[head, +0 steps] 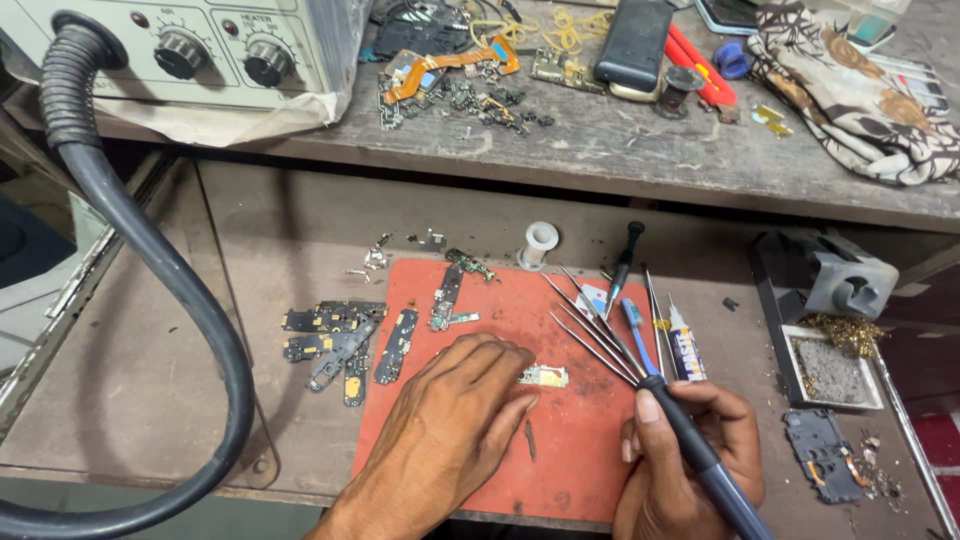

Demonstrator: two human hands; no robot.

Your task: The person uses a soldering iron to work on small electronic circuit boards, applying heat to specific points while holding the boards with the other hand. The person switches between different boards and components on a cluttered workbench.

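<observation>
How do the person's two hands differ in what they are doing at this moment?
The left hand lies palm down on the red mat, fingertips pinning a small pale part; the right hand is curled in a fist-like grip. The left hand holds no tool; the right hand grips a dark-handled iron, tip pointing toward the part. Both rest at the mat's near edge.

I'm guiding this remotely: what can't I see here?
- Head view: iron tip, hidden behind the tweezers.
- Small part at the left hand: too small to identify.
- Right hand: lower part cut off by the bottom edge.
- Hose: its end runs out of frame.
</observation>
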